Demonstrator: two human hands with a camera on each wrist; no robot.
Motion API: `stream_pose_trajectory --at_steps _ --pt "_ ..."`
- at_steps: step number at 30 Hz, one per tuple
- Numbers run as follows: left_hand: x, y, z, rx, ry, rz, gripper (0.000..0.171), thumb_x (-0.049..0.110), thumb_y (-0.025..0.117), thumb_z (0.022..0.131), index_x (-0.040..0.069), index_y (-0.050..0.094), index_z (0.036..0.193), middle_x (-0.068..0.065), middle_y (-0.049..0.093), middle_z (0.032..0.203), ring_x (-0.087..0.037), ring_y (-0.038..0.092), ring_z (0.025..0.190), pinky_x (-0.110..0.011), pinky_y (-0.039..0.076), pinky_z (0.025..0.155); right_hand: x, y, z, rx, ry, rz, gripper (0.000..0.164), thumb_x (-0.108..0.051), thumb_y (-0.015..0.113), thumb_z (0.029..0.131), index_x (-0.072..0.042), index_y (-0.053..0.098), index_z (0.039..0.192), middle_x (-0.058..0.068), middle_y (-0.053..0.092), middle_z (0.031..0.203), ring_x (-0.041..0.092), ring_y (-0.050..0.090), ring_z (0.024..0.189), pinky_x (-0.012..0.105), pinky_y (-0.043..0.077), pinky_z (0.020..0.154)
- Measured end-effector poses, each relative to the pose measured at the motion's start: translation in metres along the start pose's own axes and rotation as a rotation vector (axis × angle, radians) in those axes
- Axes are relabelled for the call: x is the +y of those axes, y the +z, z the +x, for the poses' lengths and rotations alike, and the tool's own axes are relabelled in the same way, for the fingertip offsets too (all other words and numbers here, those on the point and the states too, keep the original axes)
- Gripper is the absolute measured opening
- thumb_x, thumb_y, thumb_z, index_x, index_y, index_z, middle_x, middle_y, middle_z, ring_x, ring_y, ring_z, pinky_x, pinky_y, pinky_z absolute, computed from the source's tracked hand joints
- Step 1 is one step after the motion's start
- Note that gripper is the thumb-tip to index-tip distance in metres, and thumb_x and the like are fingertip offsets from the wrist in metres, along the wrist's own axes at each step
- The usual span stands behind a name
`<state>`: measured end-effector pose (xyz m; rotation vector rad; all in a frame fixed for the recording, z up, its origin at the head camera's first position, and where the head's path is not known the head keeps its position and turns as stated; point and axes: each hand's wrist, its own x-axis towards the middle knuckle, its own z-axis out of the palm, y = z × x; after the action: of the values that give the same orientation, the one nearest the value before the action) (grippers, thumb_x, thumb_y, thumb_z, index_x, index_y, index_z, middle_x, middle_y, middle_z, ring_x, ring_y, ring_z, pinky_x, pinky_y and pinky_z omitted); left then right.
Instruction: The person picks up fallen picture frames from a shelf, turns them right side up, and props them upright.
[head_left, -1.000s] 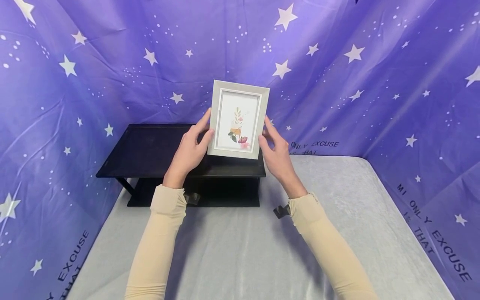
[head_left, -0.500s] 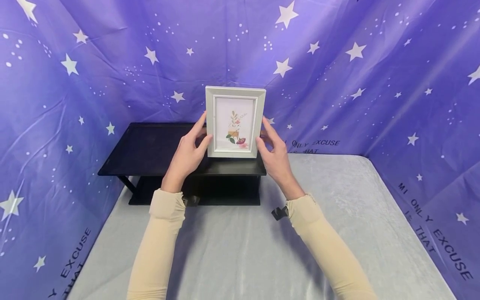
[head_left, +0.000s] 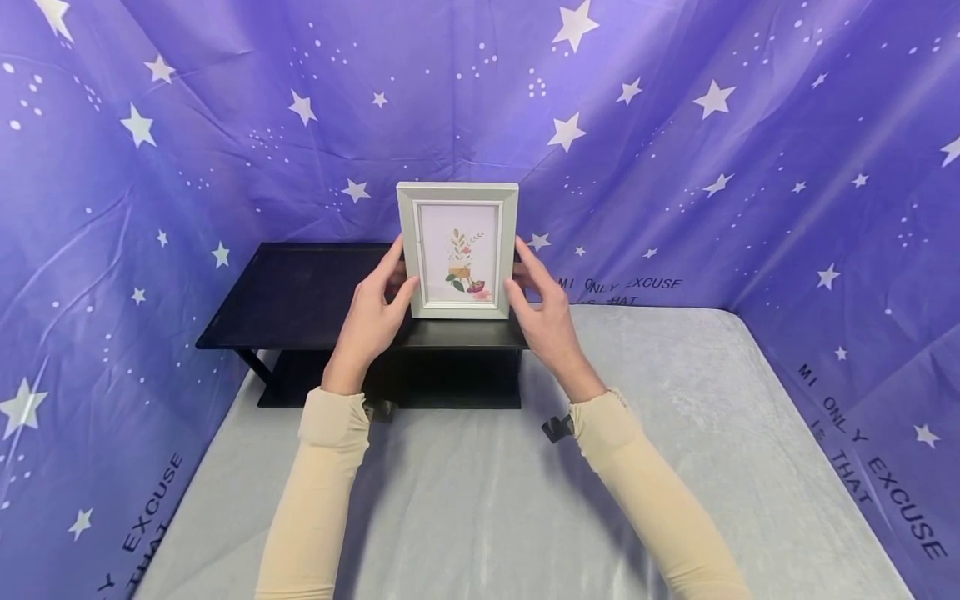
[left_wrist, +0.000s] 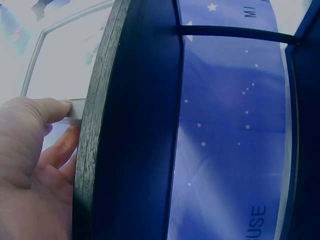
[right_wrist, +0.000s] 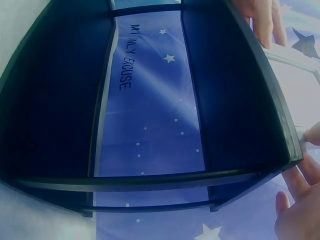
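A pale grey-green picture frame [head_left: 457,193] with a flower-and-plant print stands nearly upright over the right part of a black two-tier shelf [head_left: 300,292]. Its lower edge overlaps the shelf's upper board in the head view. My left hand [head_left: 372,312] grips the left side, thumb in front and fingers behind. On the opposite side my right hand [head_left: 547,312] holds the frame the same way. In the left wrist view the left thumb [left_wrist: 52,109] presses the frame's edge beside the shelf board. The right wrist view shows right-hand fingers [right_wrist: 297,182] at the shelf's corner.
Grey plush cloth [head_left: 480,492] covers the table under the shelf. Purple curtains [head_left: 465,100] with white stars and dark lettering enclose the back and both sides. Below the shelf's upper board lies a second, lower board [head_left: 450,387].
Both hands have brought the picture frame slightly left and down toward the shelf top. Its sideways tilt has straightened and its top edge now shows more.
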<state>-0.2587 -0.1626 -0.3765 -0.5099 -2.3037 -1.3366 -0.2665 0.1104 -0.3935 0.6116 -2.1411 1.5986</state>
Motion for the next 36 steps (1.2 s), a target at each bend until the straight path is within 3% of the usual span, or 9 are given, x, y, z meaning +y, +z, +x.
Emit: stream_pose_trajectory --at_steps 6,15,19,22,24,27,31,34,36 --pt "0.002 0.0 0.001 -0.022 -0.058 0.016 0.047 0.012 0.065 0.108 0.005 0.054 0.154 -0.019 0.071 0.132 -0.032 0.07 0.118 -0.049 0.054 0.103 -0.001 -0.002 0.003 -0.013 -0.001 -0.008 0.063 -0.018 0.064 0.109 -0.041 0.043 0.164 0.009 0.066 0.145 0.026 0.067 0.126 0.025 0.059 0.093" --pt "0.005 0.0 0.0 -0.024 -0.081 0.023 0.046 0.014 0.065 0.108 0.004 0.055 0.151 -0.019 0.07 0.133 -0.034 0.069 0.122 -0.053 0.05 0.11 -0.004 -0.01 0.017 -0.021 -0.049 -0.039 0.064 -0.013 0.065 0.107 -0.033 0.045 0.165 0.008 0.063 0.148 0.029 0.068 0.126 0.049 0.056 0.106" --pt "0.004 0.001 0.0 -0.024 -0.088 0.028 0.044 0.017 0.065 0.109 0.004 0.057 0.15 -0.018 0.071 0.131 -0.033 0.07 0.119 -0.052 0.051 0.109 -0.03 -0.019 0.041 0.076 -0.19 -0.207 0.063 -0.013 0.067 0.104 -0.027 0.048 0.162 0.008 0.061 0.145 0.025 0.069 0.111 0.043 0.043 0.112" --pt "0.004 0.0 -0.001 -0.019 -0.1 0.04 0.043 0.017 0.065 0.109 0.004 0.058 0.149 -0.017 0.072 0.129 -0.032 0.07 0.117 -0.052 0.052 0.107 -0.063 -0.022 0.065 0.153 -0.326 -0.37 0.054 -0.017 0.069 0.103 -0.023 0.057 0.156 0.01 0.063 0.136 0.021 0.065 0.093 0.041 0.034 0.102" --pt "0.003 0.0 -0.002 -0.018 -0.104 0.046 0.042 0.017 0.066 0.108 0.004 0.059 0.148 -0.017 0.072 0.128 -0.032 0.07 0.116 -0.052 0.053 0.107 -0.089 -0.019 0.08 0.149 -0.383 -0.453 0.048 -0.021 0.069 0.104 -0.021 0.062 0.152 0.011 0.064 0.134 0.02 0.062 0.084 0.04 0.033 0.095" --pt "0.001 -0.001 -0.003 -0.018 -0.103 0.05 0.042 0.017 0.066 0.108 0.004 0.059 0.148 -0.017 0.072 0.127 -0.032 0.07 0.116 -0.051 0.052 0.106 -0.125 -0.01 0.097 0.049 -0.376 -0.58 0.051 -0.032 0.067 0.107 -0.025 0.058 0.156 0.007 0.062 0.146 0.018 0.056 0.075 0.036 0.038 0.086" --pt "-0.001 0.0 -0.003 -0.003 -0.071 0.067 0.041 0.016 0.066 0.108 0.004 0.06 0.146 -0.017 0.074 0.124 -0.032 0.072 0.113 -0.048 0.053 0.102 -0.159 0.007 0.114 -0.193 -0.205 -0.768 0.065 -0.047 0.059 0.109 -0.036 0.035 0.169 -0.006 0.046 0.168 0.022 0.055 0.071 0.037 0.051 0.079" --pt "-0.002 0.002 -0.003 0.009 -0.035 0.088 0.039 0.015 0.067 0.108 0.003 0.061 0.145 -0.017 0.076 0.12 -0.031 0.074 0.11 -0.046 0.053 0.098 -0.17 0.02 0.12 -0.333 -0.079 -0.89 0.068 -0.054 0.052 0.11 -0.041 0.026 0.171 -0.01 0.039 0.173 0.026 0.066 0.085 0.043 0.058 0.083" --pt "-0.002 0.003 -0.003 0.009 -0.018 0.098 0.039 0.015 0.067 0.108 0.003 0.062 0.145 -0.017 0.077 0.119 -0.031 0.074 0.109 -0.046 0.053 0.096 -0.173 0.029 0.123 -0.37 -0.028 -0.947 0.066 -0.055 0.049 0.11 -0.04 0.028 0.171 -0.01 0.04 0.172 0.028 0.071 0.098 0.046 0.06 0.088"
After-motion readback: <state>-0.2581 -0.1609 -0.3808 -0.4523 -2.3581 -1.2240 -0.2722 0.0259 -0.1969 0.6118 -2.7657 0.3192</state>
